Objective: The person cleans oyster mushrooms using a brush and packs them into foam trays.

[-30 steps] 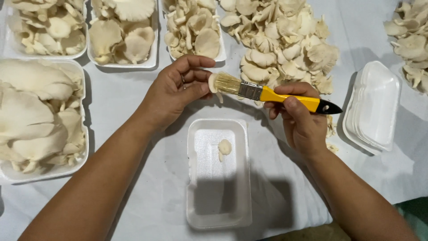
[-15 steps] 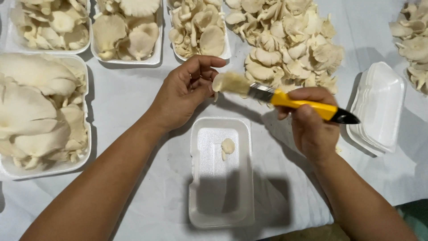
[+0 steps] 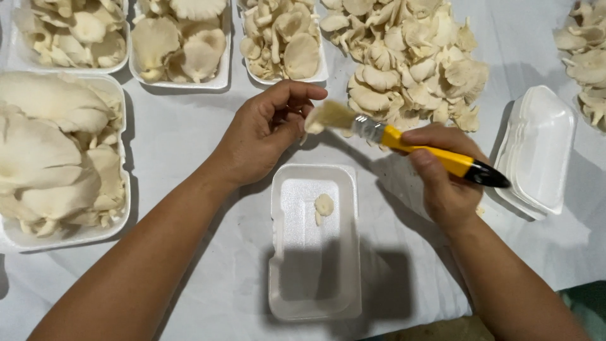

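Note:
My right hand [image 3: 442,173] grips a paintbrush [image 3: 404,142] with a yellow handle and black tip, its pale bristles pointing left. The bristles touch a small mushroom piece pinched in my left hand [image 3: 265,129], mostly hidden by the fingers and bristles. Below both hands lies a white foam tray [image 3: 287,278] holding one small mushroom [image 3: 323,205].
A heap of loose oyster mushrooms [image 3: 410,57] lies at the back. Foam trays filled with mushrooms stand at back left [image 3: 180,82], back middle [image 3: 252,72] and far left [image 3: 123,189]. A stack of bare foam trays [image 3: 536,151] is on the right. More mushrooms [image 3: 584,57] top right.
Both hands have stayed close together while the brush tilted and its bristles swept across the piece in my left hand. The tray with the small mushroom has not moved.

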